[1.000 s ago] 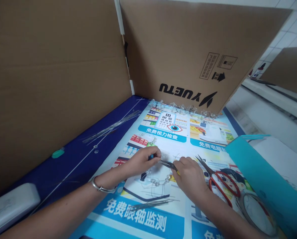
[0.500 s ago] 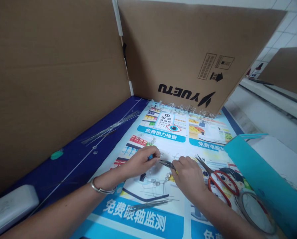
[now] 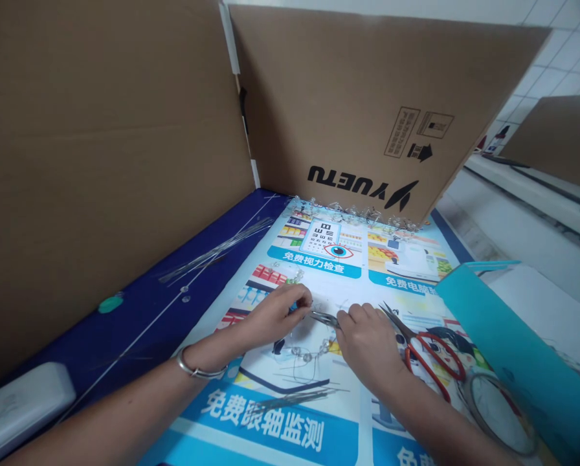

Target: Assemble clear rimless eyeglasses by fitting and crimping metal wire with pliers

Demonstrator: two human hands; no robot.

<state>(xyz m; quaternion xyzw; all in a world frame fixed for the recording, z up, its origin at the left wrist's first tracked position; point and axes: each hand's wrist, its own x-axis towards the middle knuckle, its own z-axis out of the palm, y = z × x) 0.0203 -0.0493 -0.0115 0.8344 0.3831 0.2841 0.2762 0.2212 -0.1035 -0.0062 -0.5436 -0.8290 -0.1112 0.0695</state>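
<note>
Thumb and fingers of my left hand (image 3: 276,315) are pinched together on a thin wire strung with clear beads (image 3: 307,356). Part of this beaded wire curves below the hand; exactly where the fingertips grip it is hidden. In my right hand (image 3: 368,343) is a pair of pliers (image 3: 325,318), its slim metal jaws pointing left and meeting the left fingertips. My fingers cover most of its handles. Just right of that hand lie scissors (image 3: 416,340) with red handles, blades pointing away. Cut wires (image 3: 294,399) lie in a bunch on the printed sheet nearer me.
Cardboard panels (image 3: 368,77) stand at the back and left. Along the back panel's foot runs a row of clear beaded pieces (image 3: 353,212). Long wires (image 3: 217,249) lie left. At right are a tape roll (image 3: 472,395) and a teal folder (image 3: 518,356); a white case (image 3: 28,404) sits front left.
The plier jaws have turned slightly in my right hand, so a lighter metal face now shows. My left hand keeps its pinch in nearly the same place.
</note>
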